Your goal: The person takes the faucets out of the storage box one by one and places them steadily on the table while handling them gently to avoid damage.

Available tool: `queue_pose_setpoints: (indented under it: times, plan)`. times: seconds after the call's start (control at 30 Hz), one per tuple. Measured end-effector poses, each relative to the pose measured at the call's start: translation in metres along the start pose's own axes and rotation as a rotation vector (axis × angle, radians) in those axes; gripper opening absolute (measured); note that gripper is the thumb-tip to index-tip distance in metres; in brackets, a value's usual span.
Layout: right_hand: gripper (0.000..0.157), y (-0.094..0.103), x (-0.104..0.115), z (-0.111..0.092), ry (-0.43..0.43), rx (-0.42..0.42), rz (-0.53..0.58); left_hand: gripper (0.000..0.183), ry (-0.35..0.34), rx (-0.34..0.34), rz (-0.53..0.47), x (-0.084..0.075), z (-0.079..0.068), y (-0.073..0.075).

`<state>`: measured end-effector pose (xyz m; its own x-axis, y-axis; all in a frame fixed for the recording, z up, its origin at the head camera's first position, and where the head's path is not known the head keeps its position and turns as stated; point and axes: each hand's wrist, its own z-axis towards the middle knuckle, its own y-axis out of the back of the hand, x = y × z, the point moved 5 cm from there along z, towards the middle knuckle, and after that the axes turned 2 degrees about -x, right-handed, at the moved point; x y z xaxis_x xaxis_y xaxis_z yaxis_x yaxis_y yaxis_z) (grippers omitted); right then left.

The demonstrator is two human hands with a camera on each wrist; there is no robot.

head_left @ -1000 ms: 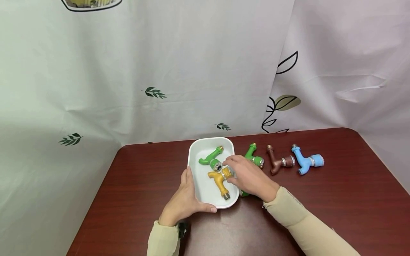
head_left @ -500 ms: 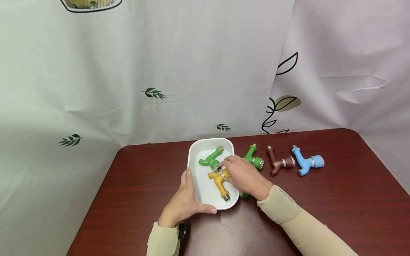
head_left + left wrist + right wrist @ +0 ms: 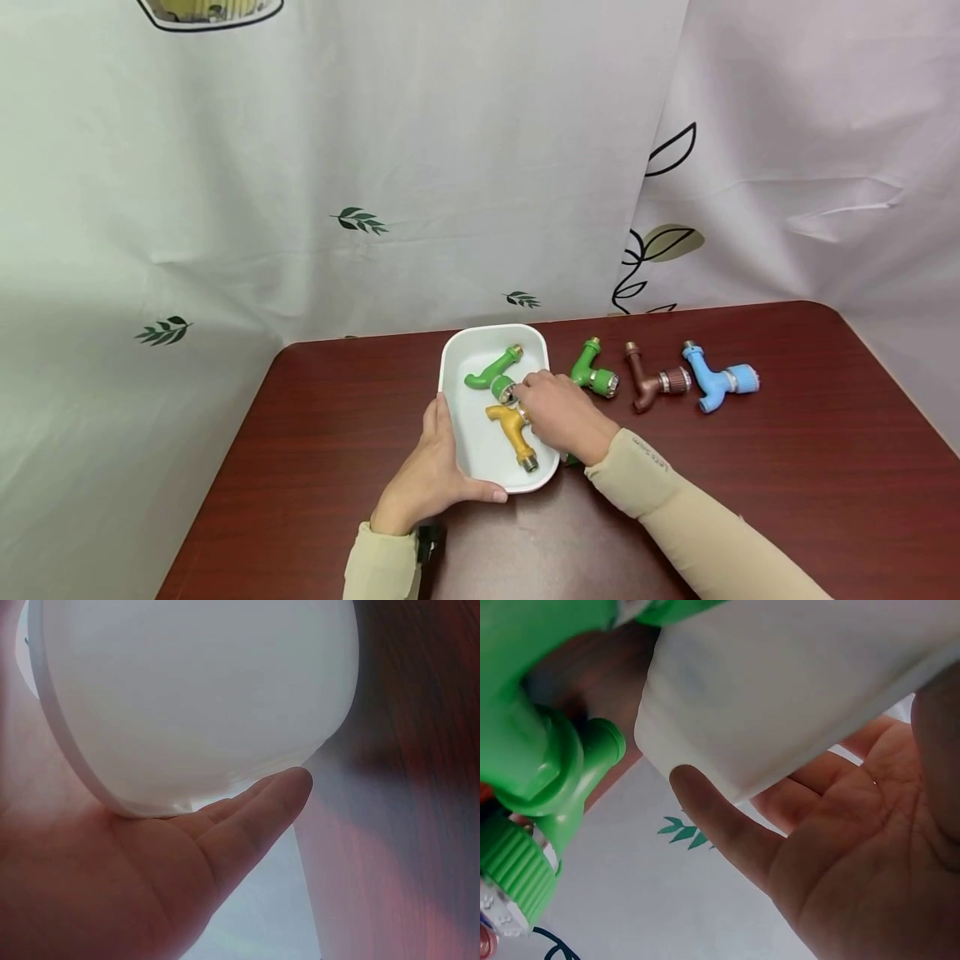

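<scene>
A white tray (image 3: 474,454) lies on the table, holding a green faucet (image 3: 491,367) and a yellow faucet (image 3: 513,427). My left hand (image 3: 429,468) holds its near left corner, fingers along the left wall and thumb along the near wall; the left wrist view shows a digit pressed to the wall (image 3: 202,697). Reaching over the right rim, my right hand (image 3: 561,414) grips the yellow faucet at its handle, which it covers from above. Its fingertips are close to the green faucet's knob. In the right wrist view the tray's wall hides most fingers.
Right of the tray lie another green faucet (image 3: 592,373), a brown faucet (image 3: 651,379) and a light blue faucet (image 3: 718,379). A further green piece (image 3: 572,459) is mostly hidden under my right wrist. Behind the dark red table (image 3: 337,417) hangs a patterned white cloth (image 3: 450,167).
My right hand has shifted left and closed over the yellow faucet's handle, which showed between thumb and fingers before. The left hand and the tray stay where they were.
</scene>
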<state>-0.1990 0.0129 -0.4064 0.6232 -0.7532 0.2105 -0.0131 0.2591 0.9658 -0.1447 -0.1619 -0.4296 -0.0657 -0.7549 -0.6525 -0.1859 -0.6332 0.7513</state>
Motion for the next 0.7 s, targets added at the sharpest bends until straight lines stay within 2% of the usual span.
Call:
queue_pose_setpoints:
  times: [0.3, 0.7]
  plan:
    - [0.032, -0.0072, -0.0006, 0.0037, -0.021, 0.074, -0.015, 0.158, -0.007, 0.000, 0.003, -0.0003, -0.0006, -0.0006]
    - [0.029, -0.0092, 0.0003, 0.0053, -0.004, 0.069, -0.018, 0.158, -0.011, 0.001, -0.003, 0.0000, -0.0002, -0.0007]
